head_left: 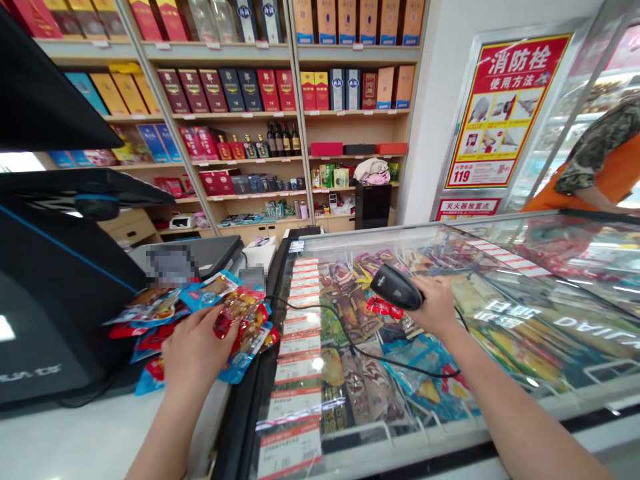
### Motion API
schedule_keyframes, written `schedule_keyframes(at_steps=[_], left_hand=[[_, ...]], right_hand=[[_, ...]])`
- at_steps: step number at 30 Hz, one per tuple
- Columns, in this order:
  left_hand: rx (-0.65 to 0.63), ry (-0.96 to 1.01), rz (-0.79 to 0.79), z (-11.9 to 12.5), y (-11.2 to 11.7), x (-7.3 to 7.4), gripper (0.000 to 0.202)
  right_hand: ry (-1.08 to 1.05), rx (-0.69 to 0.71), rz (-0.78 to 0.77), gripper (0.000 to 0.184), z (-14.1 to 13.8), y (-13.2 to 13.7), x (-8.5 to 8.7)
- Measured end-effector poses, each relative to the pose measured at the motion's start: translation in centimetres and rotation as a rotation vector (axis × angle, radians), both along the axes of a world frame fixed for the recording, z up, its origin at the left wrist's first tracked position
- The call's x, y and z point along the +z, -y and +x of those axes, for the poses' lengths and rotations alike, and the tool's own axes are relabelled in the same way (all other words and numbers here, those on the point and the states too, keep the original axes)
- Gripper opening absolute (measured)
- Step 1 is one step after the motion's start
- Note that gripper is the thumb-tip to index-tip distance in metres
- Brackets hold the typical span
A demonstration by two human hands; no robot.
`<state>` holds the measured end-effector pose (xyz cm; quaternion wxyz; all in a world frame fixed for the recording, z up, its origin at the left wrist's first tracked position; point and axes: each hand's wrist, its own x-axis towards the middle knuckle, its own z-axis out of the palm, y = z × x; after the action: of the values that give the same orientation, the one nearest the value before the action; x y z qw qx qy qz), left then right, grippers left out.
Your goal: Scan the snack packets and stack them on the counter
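My right hand is wrapped round the handle of a black barcode scanner, held above the glass top of a freezer. A black cable loops from it across the glass. Just below the scanner shows a small red packet; whether it lies on or under the glass I cannot tell. At the left, my left hand is on a pile of blue and red snack packets. Its fingers are curled over a red packet with a see-through window, and the fingertips are partly hidden.
A black checkout machine stands at the left on a white counter. Price labels run along the freezer's left side, with ice cream packets inside. Shelves of boxed bottles line the back. A person in orange is at the far right.
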<state>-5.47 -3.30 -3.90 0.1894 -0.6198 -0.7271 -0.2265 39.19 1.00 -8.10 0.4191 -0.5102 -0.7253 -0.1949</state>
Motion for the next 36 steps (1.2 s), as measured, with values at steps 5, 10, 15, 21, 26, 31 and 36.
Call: schedule_keyframes(at_steps=[5, 10, 15, 21, 26, 31, 36], left_hand=[[-0.053, -0.016, 0.042, -0.1, -0.5, -1.3, 0.038], [-0.104, 0.110, 0.043, 0.1, -0.6, -0.8, 0.037], [-0.001, 0.227, 0.154, 0.7, 0.8, 0.7, 0.037], [-0.068, 0.624, 0.143, 4.3, 0.5, 2.4, 0.041], [-0.344, 0.913, -0.059, 8.4, -1.3, 1.5, 0.047], [-0.408, 0.820, -0.074, 9.5, -1.7, 0.5, 0.045], [-0.403, 0.764, -0.084, 9.5, -1.6, 0.3, 0.044]], right_hand=[[0.020, 0.032, -0.036, 0.024, -0.8, 0.2, 0.0], [0.036, 0.069, -0.036, 0.024, -1.1, 0.3, -0.2], [0.025, 0.085, -0.080, 0.026, -1.2, 0.3, -0.3], [-0.005, 0.135, -0.090, 0.028, -1.4, 0.7, 0.6], [0.014, 0.279, -0.108, 0.024, -2.0, 1.5, 1.8], [0.069, 0.356, -0.227, 0.023, -2.6, 2.0, 2.5], [0.086, 0.383, -0.256, 0.023, -2.8, 2.2, 2.7]])
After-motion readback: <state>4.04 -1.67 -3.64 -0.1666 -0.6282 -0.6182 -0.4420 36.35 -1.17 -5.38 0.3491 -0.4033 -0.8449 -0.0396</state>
